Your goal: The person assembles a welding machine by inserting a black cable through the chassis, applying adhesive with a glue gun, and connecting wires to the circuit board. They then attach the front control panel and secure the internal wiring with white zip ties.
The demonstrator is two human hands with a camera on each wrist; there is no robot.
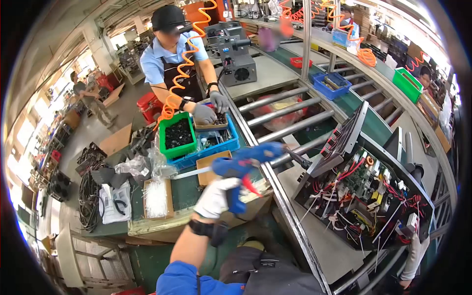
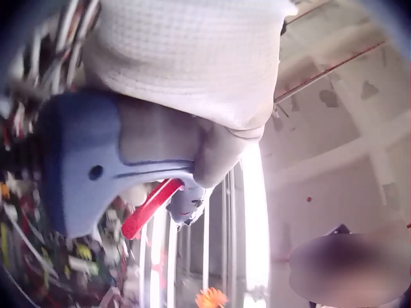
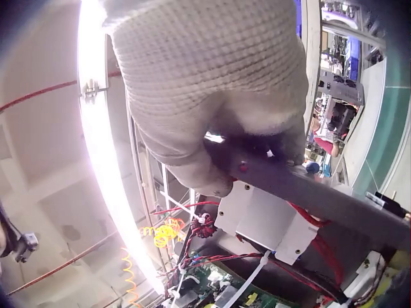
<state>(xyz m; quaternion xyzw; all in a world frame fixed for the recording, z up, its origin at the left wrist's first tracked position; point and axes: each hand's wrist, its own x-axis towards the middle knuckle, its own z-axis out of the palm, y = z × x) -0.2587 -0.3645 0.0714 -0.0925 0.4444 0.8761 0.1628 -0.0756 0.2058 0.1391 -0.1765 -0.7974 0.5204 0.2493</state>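
In the head view, my white-gloved left hand [image 1: 214,198] grips a blue glue gun [image 1: 230,168] with a red trigger [image 1: 251,187]. A white glue stick [image 1: 191,173] pokes out of its back, and its dark nozzle [image 1: 300,160] points toward an open black metal case [image 1: 322,172]. Inside the case show a green circuit board [image 1: 361,173], red and black wires and white cable ties. My gloved right hand [image 1: 417,250] is at the case's near right corner. The right wrist view shows its thumb and fingers [image 3: 192,170] curled round the dark case edge [image 3: 302,192].
Metal rollers [image 1: 280,108] run under and beside the case. On the left bench stand a green bin [image 1: 162,140] of black parts, a blue tray [image 1: 235,142] and a carton of glue sticks [image 1: 156,199]. Across from me, a gloved person [image 1: 172,64] works over the tray; an orange coiled hose [image 1: 179,76] hangs there.
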